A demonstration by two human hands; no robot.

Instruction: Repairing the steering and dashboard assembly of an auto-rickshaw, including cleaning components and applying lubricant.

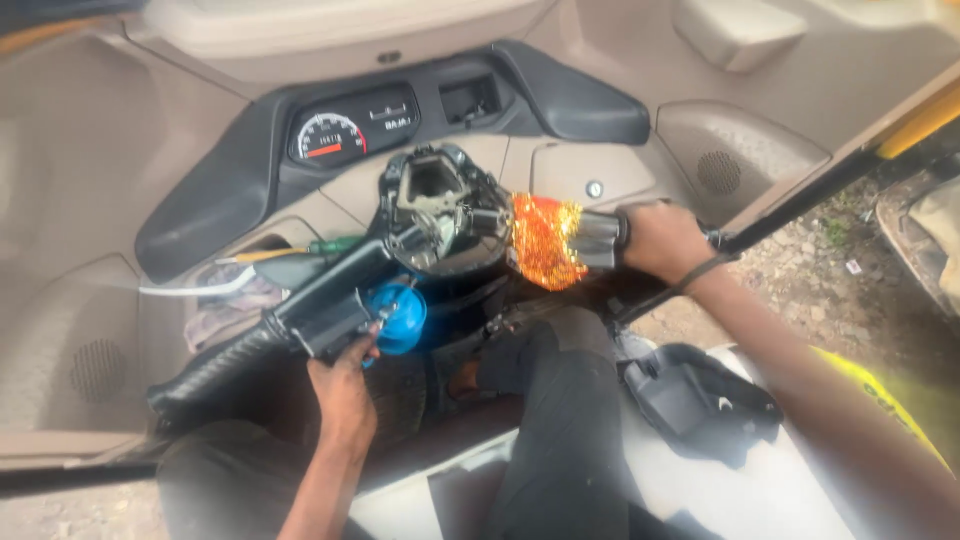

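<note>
The opened handlebar head (437, 212) sits just below the speedometer (328, 138), its cover off. To its right, the right hand (662, 240) is wrapped tight around the right grip (600, 240), beside a crumpled orange foil wrap (545, 243). Down-left of the head, the left hand (343, 388) has its fingers curled, pinching at the black switch housing (330, 310) on the left handlebar grip (215, 368), touching a blue round part (398, 316). A green-handled screwdriver (300, 250) lies left of the head; a black plastic cover (700, 400) lies lower right on the seat
</note>
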